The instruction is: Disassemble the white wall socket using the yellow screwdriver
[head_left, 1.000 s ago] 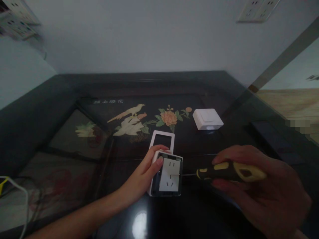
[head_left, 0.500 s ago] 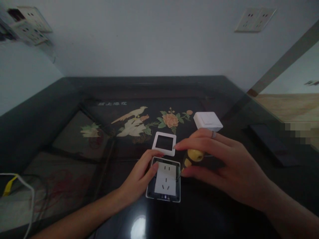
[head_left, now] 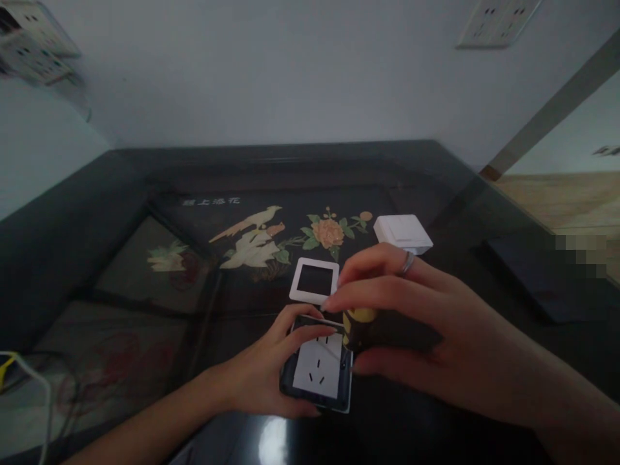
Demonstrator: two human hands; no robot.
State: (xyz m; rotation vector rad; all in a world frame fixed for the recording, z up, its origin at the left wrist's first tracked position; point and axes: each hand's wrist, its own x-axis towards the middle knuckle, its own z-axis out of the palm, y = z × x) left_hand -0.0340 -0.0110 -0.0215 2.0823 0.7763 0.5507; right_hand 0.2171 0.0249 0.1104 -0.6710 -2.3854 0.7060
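Black lacquered surface (head_left: 145, 194), glossy and inlaid with a bird and flowers, met a pale wall. On it lay a white switch box (head_left: 403, 232) and a white frame (head_left: 314, 281). Nearer, the left hand (head_left: 261, 381) gripped the socket (head_left: 318, 374) by its edges; it looked light, rigid, slick plastic. The right hand (head_left: 426, 336) clenched a yellow-and-black screwdriver (head_left: 358, 323) beside it.

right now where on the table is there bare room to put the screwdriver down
Bare top lies right of the switch, toward the dark slab, and left of the frame over the bird inlay. It is crowded in the near middle, where both hands meet at the socket with the screwdriver.
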